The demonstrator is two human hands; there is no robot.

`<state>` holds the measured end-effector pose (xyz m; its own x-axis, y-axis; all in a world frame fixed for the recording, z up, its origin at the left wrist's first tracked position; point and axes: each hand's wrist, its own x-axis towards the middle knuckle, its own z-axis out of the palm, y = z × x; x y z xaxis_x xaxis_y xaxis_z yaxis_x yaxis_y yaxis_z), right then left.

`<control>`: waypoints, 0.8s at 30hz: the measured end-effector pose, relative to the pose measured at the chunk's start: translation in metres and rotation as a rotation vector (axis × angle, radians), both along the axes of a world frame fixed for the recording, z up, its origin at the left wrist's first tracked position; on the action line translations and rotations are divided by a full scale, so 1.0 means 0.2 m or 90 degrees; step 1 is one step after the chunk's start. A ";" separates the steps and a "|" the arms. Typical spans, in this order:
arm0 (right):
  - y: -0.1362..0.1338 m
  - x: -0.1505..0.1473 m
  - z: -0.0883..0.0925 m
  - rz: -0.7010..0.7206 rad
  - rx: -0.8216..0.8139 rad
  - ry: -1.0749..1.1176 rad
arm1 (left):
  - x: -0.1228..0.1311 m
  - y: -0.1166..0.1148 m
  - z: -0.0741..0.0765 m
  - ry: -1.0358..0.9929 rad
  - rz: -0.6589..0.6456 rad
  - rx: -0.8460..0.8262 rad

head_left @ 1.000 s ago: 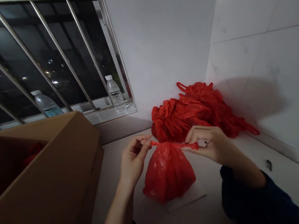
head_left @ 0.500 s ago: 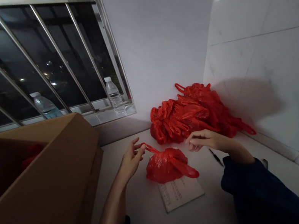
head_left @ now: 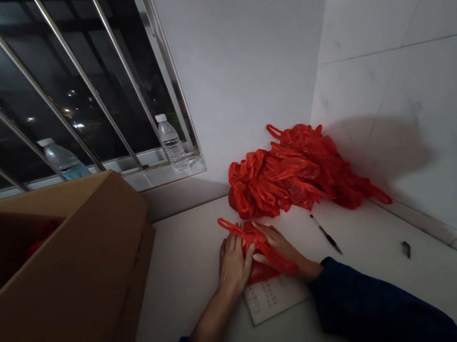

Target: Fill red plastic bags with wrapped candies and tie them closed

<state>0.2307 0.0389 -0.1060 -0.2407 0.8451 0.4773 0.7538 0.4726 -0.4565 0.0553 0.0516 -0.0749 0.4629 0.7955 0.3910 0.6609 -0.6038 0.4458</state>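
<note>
A small red plastic bag (head_left: 260, 271) lies on an open notebook (head_left: 273, 299) with handwriting on its page. My left hand (head_left: 232, 261) cups the bag from the left, fingers pointing forward and thumb across its front. From the right, my right hand (head_left: 284, 246) presses against it, partly covered by a loop of red plastic. Between them the bag is squeezed into a narrower bundle. One handle loop sticks up beyond my left fingertips. What the bag contains is hidden.
A heap of crumpled red plastic bags (head_left: 294, 171) lies against the wall. On the white table (head_left: 182, 261) are a black pen (head_left: 330, 240) and a small dark object (head_left: 405, 249). A cardboard box (head_left: 73, 269) stands at left. Water bottles (head_left: 172, 145) stand by the barred window.
Both hands have moved inward onto the bag, which was spread wider between them. My left hand has let go of the handle loop. The pen and small dark object are more exposed.
</note>
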 end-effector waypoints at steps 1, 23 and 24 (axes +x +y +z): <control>0.01 -0.01 -0.03 -0.012 -0.011 -0.011 | 0.00 0.01 -0.03 0.024 0.003 0.001; -0.01 -0.04 -0.01 -0.027 -0.026 -0.005 | 0.00 0.06 -0.10 -0.050 -0.019 -0.038; -0.01 -0.03 0.00 -0.022 -0.016 0.030 | -0.01 0.05 -0.09 -0.079 -0.018 -0.041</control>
